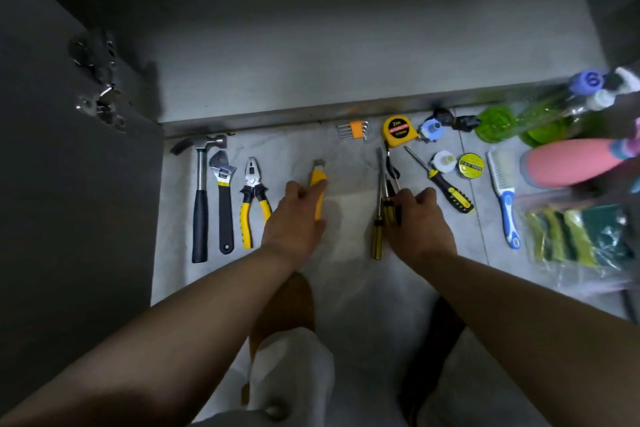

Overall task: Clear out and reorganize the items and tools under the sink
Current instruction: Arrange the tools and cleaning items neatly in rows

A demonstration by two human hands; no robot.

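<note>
Tools lie in a row on the grey floor in front of the open sink cabinet [311, 73]. My left hand [294, 218] grips a yellow utility knife [318, 180] that points toward the cabinet. My right hand [420, 222] holds a bunch of amber-handled screwdrivers [381, 218] with their shafts pointing away from me. At the left lie a hammer [201, 198], an adjustable wrench [224, 201] and yellow-handled pliers [254, 204]. A black and yellow screwdriver [446, 189] lies to the right of my right hand.
Near the cabinet edge lie hex keys [356, 130], a yellow tape measure [398, 132], tape rolls [470, 166] and a blue brush [505, 201]. Bottles [568, 163] and bagged sponges [581, 236] crowd the right. The cabinet door [69, 149] stands open on the left.
</note>
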